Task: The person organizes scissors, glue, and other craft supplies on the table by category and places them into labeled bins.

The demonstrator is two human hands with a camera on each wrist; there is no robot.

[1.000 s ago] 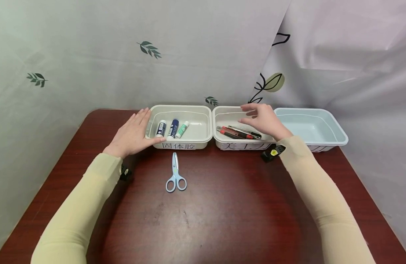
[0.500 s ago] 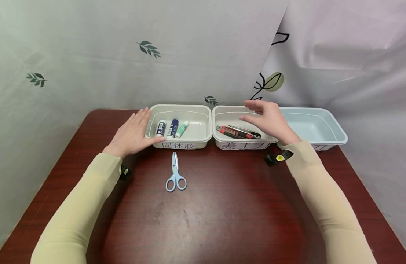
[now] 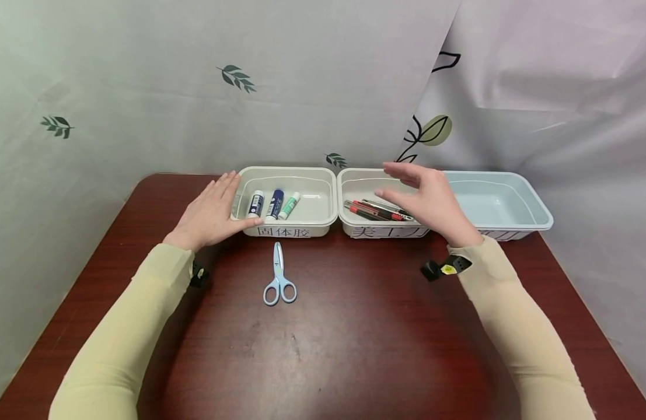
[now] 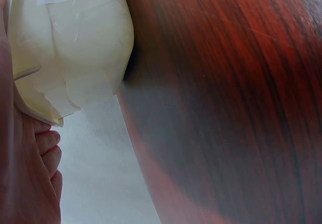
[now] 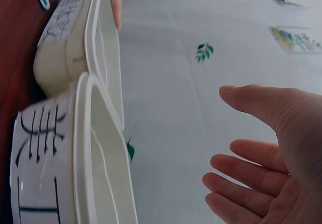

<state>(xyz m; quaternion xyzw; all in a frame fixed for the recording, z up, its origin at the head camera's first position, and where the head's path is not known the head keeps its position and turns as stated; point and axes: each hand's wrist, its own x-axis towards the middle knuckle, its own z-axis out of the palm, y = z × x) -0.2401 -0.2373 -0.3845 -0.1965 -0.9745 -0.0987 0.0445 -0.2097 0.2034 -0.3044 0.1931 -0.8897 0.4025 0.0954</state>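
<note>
My left hand (image 3: 207, 213) rests on the left end of a cream plastic bin (image 3: 320, 223), fingers straight and thumb along the front rim. Inside that bin lie two dark blue glue sticks (image 3: 275, 205) and a green one (image 3: 290, 206). Over the right part of the middle cream bin (image 3: 365, 225) hovers my right hand (image 3: 433, 201), fingers spread from the thumb with nothing between them. Several utility knives (image 3: 372, 211) lie in this bin, partly hidden by the hand. The right wrist view confirms the palm (image 5: 282, 178) holds nothing.
A pale blue bin (image 3: 549, 223) stands at the right of the row, its front label partly covered by my hand. Blue scissors (image 3: 279, 274) lie on the dark red table (image 3: 328, 350) before the left bin. A patterned curtain (image 3: 301, 81) hangs behind.
My right hand has drifted slightly to the right and back toward me, staying above the middle bin. The left hand and the objects have not moved.
</note>
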